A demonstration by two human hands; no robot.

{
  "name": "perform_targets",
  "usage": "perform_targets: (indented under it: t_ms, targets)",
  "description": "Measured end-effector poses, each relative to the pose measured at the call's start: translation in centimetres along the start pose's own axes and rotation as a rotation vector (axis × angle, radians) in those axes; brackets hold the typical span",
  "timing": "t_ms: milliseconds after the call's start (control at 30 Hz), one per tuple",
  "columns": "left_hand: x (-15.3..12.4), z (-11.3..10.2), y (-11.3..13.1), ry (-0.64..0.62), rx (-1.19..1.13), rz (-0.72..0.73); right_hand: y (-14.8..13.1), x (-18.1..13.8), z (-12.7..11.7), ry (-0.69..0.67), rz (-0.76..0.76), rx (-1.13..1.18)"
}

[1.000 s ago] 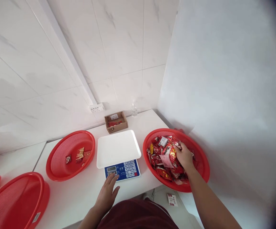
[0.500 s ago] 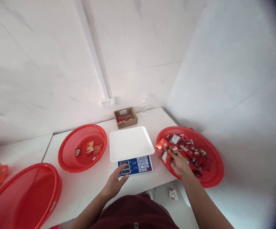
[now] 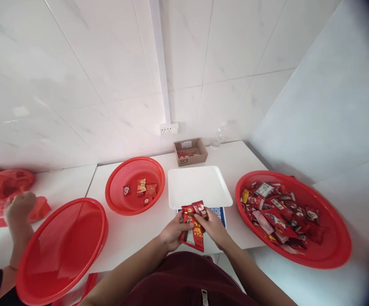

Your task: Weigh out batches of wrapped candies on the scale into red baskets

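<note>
The right hand (image 3: 214,227) now leaves the full basket (image 3: 330,255), joining the left hand (image 3: 171,231); both pinch red packets (image 3: 194,225) (glossy, crinkled).

White table (image 3: 133,231) with baskets (image 3: 135,185), scale (image 3: 199,187), box (image 3: 190,151)

The scale's keypad (image 3: 218,211) is mostly hidden behind both hands and their red packets (image 3: 194,224). Print on the packets is too small to read. A co-worker's arm (image 3: 10,255) is cut off at the left edge.
</note>
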State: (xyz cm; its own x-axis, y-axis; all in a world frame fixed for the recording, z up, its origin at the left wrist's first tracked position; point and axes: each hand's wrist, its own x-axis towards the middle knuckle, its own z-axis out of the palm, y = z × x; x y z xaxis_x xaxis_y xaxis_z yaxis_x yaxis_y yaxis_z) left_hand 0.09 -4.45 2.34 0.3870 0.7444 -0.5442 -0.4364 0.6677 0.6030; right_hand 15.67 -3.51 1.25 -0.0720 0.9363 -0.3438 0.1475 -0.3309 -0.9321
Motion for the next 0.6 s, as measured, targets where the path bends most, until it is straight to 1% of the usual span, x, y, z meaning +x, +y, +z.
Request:
perform_targets:
  t_ms: [100, 233, 333, 400, 433, 500, 567, 600]
  targets:
    - [0.0, -1.0, 0.2, 0.044, -0.017, -0.023, 0.4, 0.7, 0.4, -0.025, 0.072, 0.13]
    - [-0.6, -2.1, 0.8, 0.093, -0.041, 0.006, 0.3, 3.1, 0.2, 0.043, 0.198, 0.28]
    - [-1.5, -2.5, 1.3, 0.105, -0.034, 0.011, -0.8, 4.8, -0.1, 0.026, 0.174, 0.501]
    - [-2.0, -2.6, 1.6, 0.093, -0.013, 0.02, -1.5, 5.0, -0.1, -0.025, 0.186, 0.573]
    - [-2.2, -2.6, 1.7, 0.078, 0.002, 0.021, -1.8, 4.7, 0.0, -0.069, 0.205, 0.553]
    - [-2.4, -2.6, 1.7, 0.028, 0.043, 0.011, -2.1, 3.8, 0.4, -0.208, 0.215, 0.422]
    - [-2.5, -2.6, 1.5, -0.029, 0.084, -0.021, -2.1, 2.6, 1.1, -0.344, 0.151, 0.243]
    - [-2.5, -2.5, 1.3, -0.05, 0.095, -0.041, -2.0, 2.1, 1.4, -0.377, 0.108, 0.156]
